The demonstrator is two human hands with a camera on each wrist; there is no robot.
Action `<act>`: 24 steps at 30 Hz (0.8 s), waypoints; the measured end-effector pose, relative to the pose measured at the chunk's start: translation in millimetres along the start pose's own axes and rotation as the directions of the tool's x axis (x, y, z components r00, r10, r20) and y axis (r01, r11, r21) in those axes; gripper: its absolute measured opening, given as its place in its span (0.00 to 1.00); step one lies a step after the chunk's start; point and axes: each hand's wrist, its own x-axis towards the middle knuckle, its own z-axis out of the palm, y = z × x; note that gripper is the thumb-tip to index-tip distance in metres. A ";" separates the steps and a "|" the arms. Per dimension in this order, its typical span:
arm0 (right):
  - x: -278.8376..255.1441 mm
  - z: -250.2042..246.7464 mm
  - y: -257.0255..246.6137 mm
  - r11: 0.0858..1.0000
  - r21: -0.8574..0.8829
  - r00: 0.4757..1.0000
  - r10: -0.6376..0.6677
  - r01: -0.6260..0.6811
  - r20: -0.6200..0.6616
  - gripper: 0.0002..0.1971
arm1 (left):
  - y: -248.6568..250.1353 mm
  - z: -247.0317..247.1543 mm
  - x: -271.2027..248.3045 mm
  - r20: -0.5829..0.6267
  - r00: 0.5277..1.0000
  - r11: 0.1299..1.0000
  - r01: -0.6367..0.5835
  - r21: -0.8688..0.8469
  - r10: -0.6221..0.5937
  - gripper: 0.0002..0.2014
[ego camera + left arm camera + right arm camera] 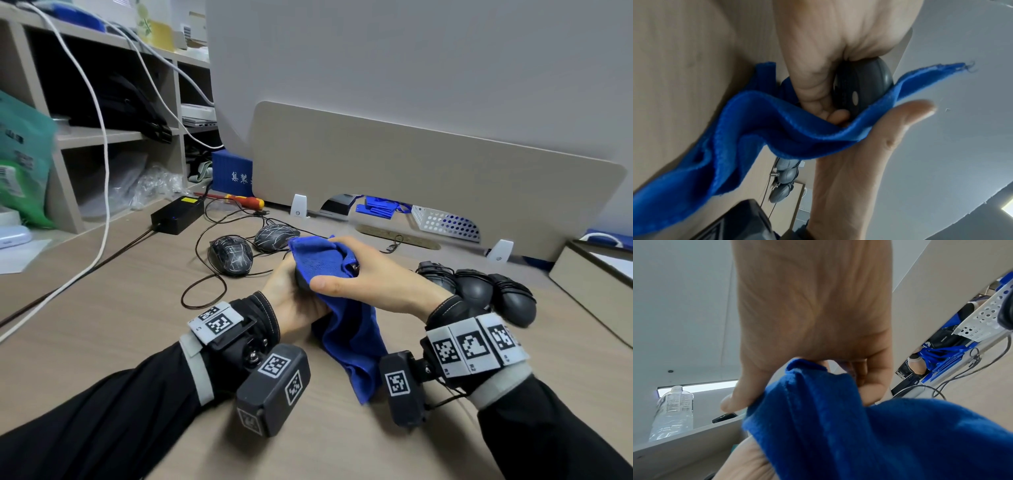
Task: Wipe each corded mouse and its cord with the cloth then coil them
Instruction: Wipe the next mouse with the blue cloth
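My left hand (294,301) is curled round a grey mouse (863,87), and my right hand (373,274) has the blue cloth (346,322) pinched over the top of it, thumb on the near side. Just behind the cloth, two black mice (231,255) sit with loose cords (205,284). Right of the cloth, three coiled mice (479,291) huddle on the desk (137,308).

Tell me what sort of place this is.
Most likely an office desk: a desk divider panel stands at the back, open shelving with cables and bags sits to the left, and several corded mice lie around.
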 end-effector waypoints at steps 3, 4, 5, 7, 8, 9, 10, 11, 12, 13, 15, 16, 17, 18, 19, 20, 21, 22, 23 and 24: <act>-1.7 -4.9 0.9 0.998 -0.025 0.998 -0.056 0.056 0.003 0.31 | 7.4 -0.7 1.2 0.013 0.996 0.996 0.088 0.003 -0.088 0.16; -1.6 -5.2 1.6 0.997 -0.036 0.998 -0.070 0.070 -0.006 0.31 | 8.7 -0.6 2.1 0.023 0.993 0.993 0.115 -0.003 -0.115 0.17; -0.6 -4.5 2.1 0.997 -0.038 0.997 -0.075 0.074 -0.017 0.30 | 9.2 -1.6 3.7 0.015 0.992 0.992 0.125 -0.002 -0.125 0.18; 0.2 -1.1 -0.3 0.998 -0.037 0.998 -0.050 0.048 -0.044 0.29 | 8.2 -4.6 5.6 0.021 0.994 0.994 0.109 -0.013 -0.109 0.18; 0.6 1.3 -2.1 0.999 -0.048 0.998 -0.027 0.024 -0.058 0.28 | 7.2 -5.8 5.8 0.021 0.996 0.996 0.083 -0.011 -0.083 0.17; 1.5 3.3 -2.8 0.998 -0.061 0.998 -0.004 0.000 -0.069 0.28 | 6.0 -6.4 5.5 0.026 0.998 0.999 0.054 0.000 -0.054 0.17; 2.0 4.8 -3.5 0.997 -0.070 0.997 0.011 -0.016 -0.072 0.29 | 5.0 -5.7 4.6 0.030 0.999 0.999 0.036 0.000 -0.036 0.17; 1.9 5.1 -4.0 0.997 -0.078 0.997 0.020 -0.026 -0.071 0.29 | 4.0 -5.7 5.0 0.029 0.999 1.000 0.024 0.003 -0.024 0.17; 1.5 4.0 -4.0 0.996 -0.081 0.997 0.026 -0.031 -0.070 0.29 | 3.7 -5.1 5.6 0.019 1.000 1.000 0.017 0.019 -0.018 0.17; 0.8 2.4 -4.6 0.997 -0.075 0.998 0.029 -0.034 -0.062 0.28 | 3.9 -4.5 5.9 0.002 1.000 0.999 0.015 0.046 -0.015 0.18; -1.3 -2.3 -4.7 0.999 -0.037 0.999 0.018 -0.020 -0.037 0.23 | 5.3 -1.6 3.6 0.008 0.999 0.996 0.035 0.079 -0.036 0.19; -2.3 -5.3 -4.2 1.000 0.006 1.000 0.003 -0.002 -0.028 0.19 | 7.0 0.3 2.4 0.016 0.999 0.996 0.048 0.075 -0.049 0.19; -3.0 -7.9 -3.9 0.998 0.069 0.999 -0.006 0.008 -0.035 0.14 | 8.3 2.2 1.9 0.012 0.999 0.996 0.051 0.069 -0.052 0.19; -3.4 -10.3 -3.4 0.990 0.138 0.998 -0.007 0.016 -0.067 0.11 | 9.0 4.5 0.5 0.007 0.999 0.997 0.049 0.065 -0.050 0.18; -3.1 -12.1 -2.3 0.981 0.193 0.993 -0.006 0.029 -0.119 0.09 | 9.0 5.3 0.3 0.016 0.998 0.997 0.053 0.061 -0.054 0.16; -2.7 -13.8 -0.4 0.973 0.223 0.984 -0.011 0.050 -0.176 0.09 | 8.0 6.5 0.6 0.030 0.997 0.996 0.066 0.056 -0.068 0.15; -2.1 -14.7 1.3 0.971 0.227 0.975 -0.021 0.072 -0.220 0.09 | 6.7 6.5 1.0 0.030 0.996 0.995 0.077 0.058 -0.078 0.14; -1.2 -15.4 2.6 0.972 0.217 0.970 -0.034 0.088 -0.241 0.09 | 5.8 7.1 0.4 0.024 0.996 0.995 0.084 0.058 -0.085 0.15; -0.5 -15.4 3.4 0.973 0.212 0.970 -0.041 0.094 -0.239 0.09 | 5.3 7.7 -0.7 0.018 0.997 0.995 0.080 0.062 -0.081 0.15; -0.7 -15.0 3.2 0.972 0.219 0.975 -0.038 0.088 -0.221 0.10 | 5.1 9.6 -3.5 0.018 0.997 0.995 0.075 0.072 -0.077 0.16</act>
